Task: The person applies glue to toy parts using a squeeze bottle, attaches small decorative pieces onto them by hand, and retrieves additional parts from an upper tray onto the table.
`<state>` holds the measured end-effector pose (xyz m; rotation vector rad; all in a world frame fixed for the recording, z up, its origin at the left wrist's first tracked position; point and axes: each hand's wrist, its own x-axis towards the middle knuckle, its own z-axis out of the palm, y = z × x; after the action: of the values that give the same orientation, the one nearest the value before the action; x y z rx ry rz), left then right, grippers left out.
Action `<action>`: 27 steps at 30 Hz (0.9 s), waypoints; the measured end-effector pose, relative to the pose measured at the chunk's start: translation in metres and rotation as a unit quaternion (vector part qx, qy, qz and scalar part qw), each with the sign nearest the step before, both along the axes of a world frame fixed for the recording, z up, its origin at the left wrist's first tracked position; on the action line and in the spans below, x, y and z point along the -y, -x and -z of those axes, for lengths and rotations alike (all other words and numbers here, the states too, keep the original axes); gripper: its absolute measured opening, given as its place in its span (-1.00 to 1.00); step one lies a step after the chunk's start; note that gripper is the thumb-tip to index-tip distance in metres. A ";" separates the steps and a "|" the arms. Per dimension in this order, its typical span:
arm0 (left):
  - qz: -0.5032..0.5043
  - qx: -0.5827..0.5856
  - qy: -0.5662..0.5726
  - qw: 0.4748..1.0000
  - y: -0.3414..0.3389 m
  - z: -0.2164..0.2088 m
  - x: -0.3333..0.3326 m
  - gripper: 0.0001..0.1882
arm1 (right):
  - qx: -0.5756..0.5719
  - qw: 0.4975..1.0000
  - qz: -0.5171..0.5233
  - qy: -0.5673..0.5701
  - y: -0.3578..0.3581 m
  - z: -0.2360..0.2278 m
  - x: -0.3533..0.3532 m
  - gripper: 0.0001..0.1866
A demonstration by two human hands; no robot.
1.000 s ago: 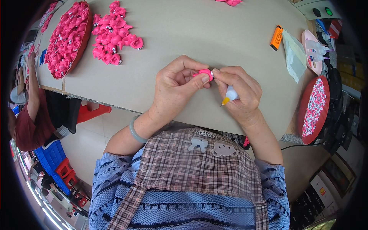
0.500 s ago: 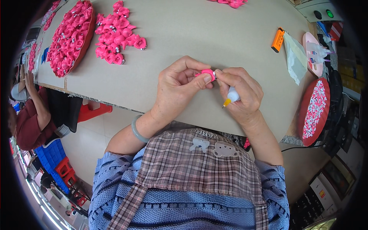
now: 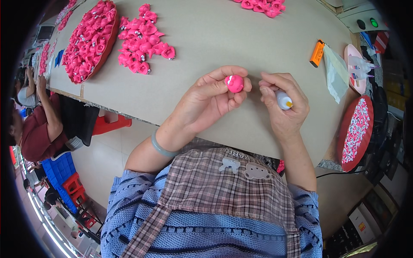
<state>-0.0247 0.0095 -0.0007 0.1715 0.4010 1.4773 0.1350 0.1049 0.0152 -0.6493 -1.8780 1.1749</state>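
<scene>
Between thumb and fingers my left hand (image 3: 211, 94) grips a small round pink plastic figure (image 3: 235, 84) with a white patch on its upper left. To its right, my right hand (image 3: 288, 96) is curled around a small white glue bottle (image 3: 283, 99), its yellow tip pointing toward me. The thumb and index finger of that hand are close together, a short way from the figure. Whether they pinch anything tiny I cannot make out. Both hands are above the grey table (image 3: 189, 47), near its front edge.
A red tray (image 3: 112, 45) heaped with pink figures stands at the left, beside a loose pile of them (image 3: 146, 41). At the right are an orange box (image 3: 317, 53), a white sheet (image 3: 336, 73), a pink dish (image 3: 351, 69) with bottles and a red tray of small pieces (image 3: 369, 129). People work at far left.
My hands have moved apart; the right one has drawn away from the figure. The left hand has turned the figure so its rounded side with the white patch shows.
</scene>
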 end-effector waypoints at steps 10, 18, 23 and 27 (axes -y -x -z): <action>-0.012 -0.001 0.031 0.999 0.006 -0.008 0.004 -0.70 | 0.033 0.998 -0.025 -0.042 0.006 -0.002 0.003 -0.70; -0.279 -0.725 0.026 0.630 0.077 -0.045 0.005 -0.87 | 0.059 0.997 -0.022 -0.040 0.000 -0.002 0.005 -0.74; -0.286 -0.906 0.059 0.306 0.123 -0.060 0.008 -0.82 | 0.066 0.993 -0.045 -0.088 0.004 -0.003 0.005 -0.75; -0.315 -0.904 0.023 0.289 0.116 -0.065 -0.007 -0.78 | 0.069 0.993 -0.047 -0.085 0.007 -0.003 0.004 -0.74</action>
<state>-0.1408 0.0160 0.0644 1.9437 2.6103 1.2151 0.1278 0.1010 0.0187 -0.5651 -2.1189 1.0358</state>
